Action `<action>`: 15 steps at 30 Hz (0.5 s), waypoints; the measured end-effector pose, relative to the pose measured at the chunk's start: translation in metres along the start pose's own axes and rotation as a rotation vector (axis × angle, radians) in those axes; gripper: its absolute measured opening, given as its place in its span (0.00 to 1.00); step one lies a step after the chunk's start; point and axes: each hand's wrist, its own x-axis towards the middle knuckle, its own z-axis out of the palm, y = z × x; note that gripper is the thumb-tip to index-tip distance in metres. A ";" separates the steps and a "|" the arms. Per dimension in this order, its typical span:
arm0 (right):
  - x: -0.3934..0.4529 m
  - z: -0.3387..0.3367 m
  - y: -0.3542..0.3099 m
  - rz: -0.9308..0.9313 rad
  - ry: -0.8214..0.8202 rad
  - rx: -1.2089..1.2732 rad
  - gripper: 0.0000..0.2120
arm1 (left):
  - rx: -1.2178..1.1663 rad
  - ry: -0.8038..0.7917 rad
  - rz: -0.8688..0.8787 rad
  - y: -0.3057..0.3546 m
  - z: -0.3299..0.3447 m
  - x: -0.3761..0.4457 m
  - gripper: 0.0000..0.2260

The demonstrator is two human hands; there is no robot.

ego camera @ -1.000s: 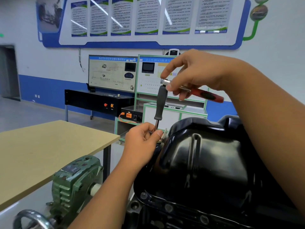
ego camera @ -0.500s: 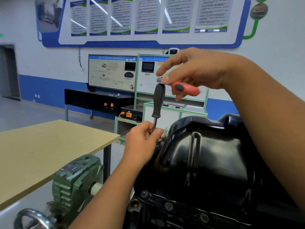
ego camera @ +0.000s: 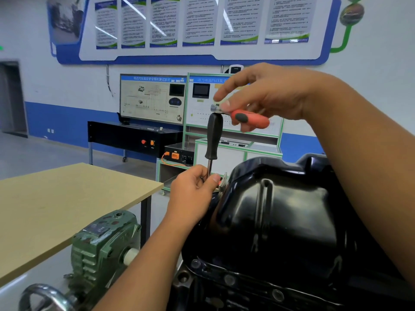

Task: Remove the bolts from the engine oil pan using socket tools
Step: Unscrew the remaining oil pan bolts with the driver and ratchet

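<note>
The black oil pan sits upside down on the engine, filling the lower right. A socket driver with a black handle stands upright at the pan's far left edge. My left hand pinches its metal shaft low down; the socket and bolt are hidden behind my fingers. On top of the black handle sits a ratchet with a red handle, which my right hand grips near its head. Several bolts show along the pan's near flange.
A green gearbox with a hand wheel is mounted at the lower left of the engine stand. A tan table stands to the left. Training consoles line the blue-and-white back wall.
My right hand has swung the red ratchet handle round toward me, so it now looks shorter. The left hand and the upright driver have stayed in place.
</note>
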 end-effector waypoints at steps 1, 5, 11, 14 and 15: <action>0.001 0.001 0.000 -0.006 -0.004 -0.009 0.20 | -0.013 -0.009 0.002 0.000 0.000 0.000 0.15; 0.004 0.002 0.005 0.000 0.141 -0.280 0.19 | -0.090 -0.042 -0.024 -0.001 -0.001 -0.001 0.16; 0.003 0.002 0.004 0.022 0.123 -0.261 0.16 | -0.003 -0.034 0.012 -0.002 0.000 0.000 0.18; -0.001 0.000 0.001 0.013 0.028 -0.114 0.19 | 0.044 -0.007 0.006 -0.002 0.001 0.000 0.19; 0.000 0.001 0.000 0.006 0.023 -0.101 0.19 | 0.044 -0.001 0.001 -0.001 0.000 0.000 0.19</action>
